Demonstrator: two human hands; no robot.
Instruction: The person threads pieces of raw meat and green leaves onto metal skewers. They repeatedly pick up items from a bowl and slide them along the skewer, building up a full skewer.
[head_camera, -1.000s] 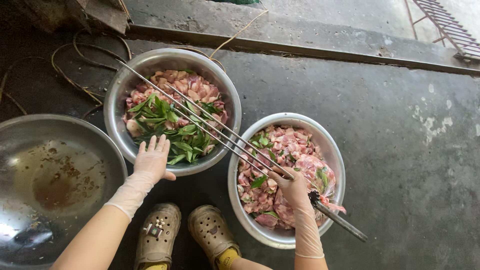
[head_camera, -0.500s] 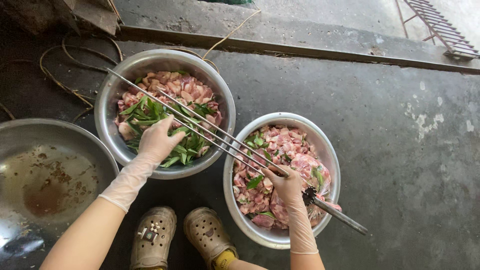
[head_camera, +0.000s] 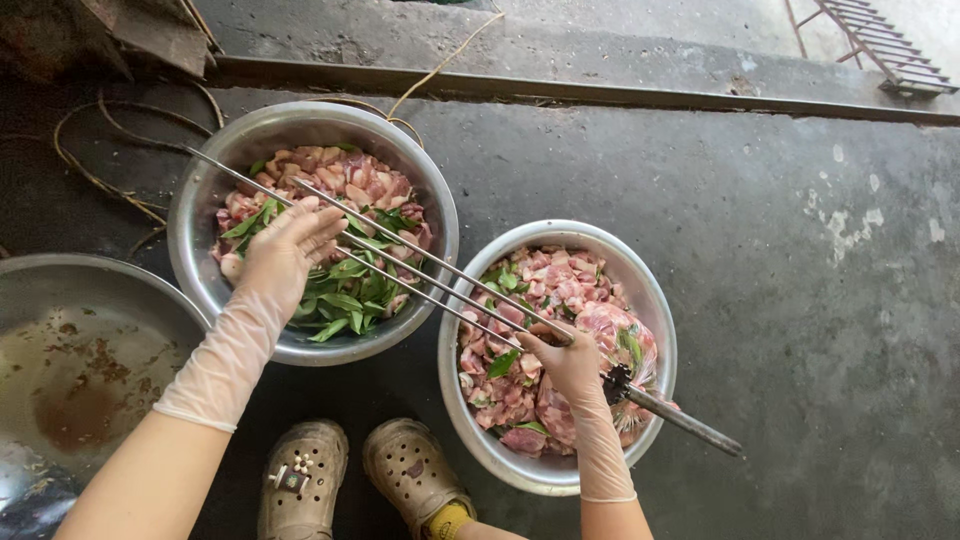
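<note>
**Gloved hands, long skewers and two bowls of raw meat**

The metal skewers (head_camera: 400, 255), two or three long thin rods, run as a bundle from about 10 o'clock to 4 o'clock across the scene, their tips over the far rim of the left bowl (head_camera: 200, 215) and their dark handle end sticking out past the rim of the right bowl (head_camera: 655, 330). The right hand (head_camera: 570, 365), in a thin clear glove, is closed around the bundle near the handle, fingers wrapped on the rods above the pink meat pieces (head_camera: 545, 290) in that bowl. The left hand (head_camera: 285, 250), gloved the same way, lies over the left bowl with its fingers spread and straight, fingertips pointing toward 2 o'clock and just at the skewers; whether they touch the rods or only hover at them cannot be told, and it clasps nothing.

The left bowl holds more chopped raw meat with a heap of green leaves (head_camera: 350, 290) toward its 5 o'clock side. The two steel bowls sit just beside each other on the dark concrete floor (head_camera: 800, 250). At 8 o'clock lies a wide metal pan (head_camera: 70, 350) with brown residue. At 6 o'clock, between the forearms, are two worn beige clogs (head_camera: 355, 475). A loop of wire (head_camera: 95, 170) trails at 10 o'clock.
</note>
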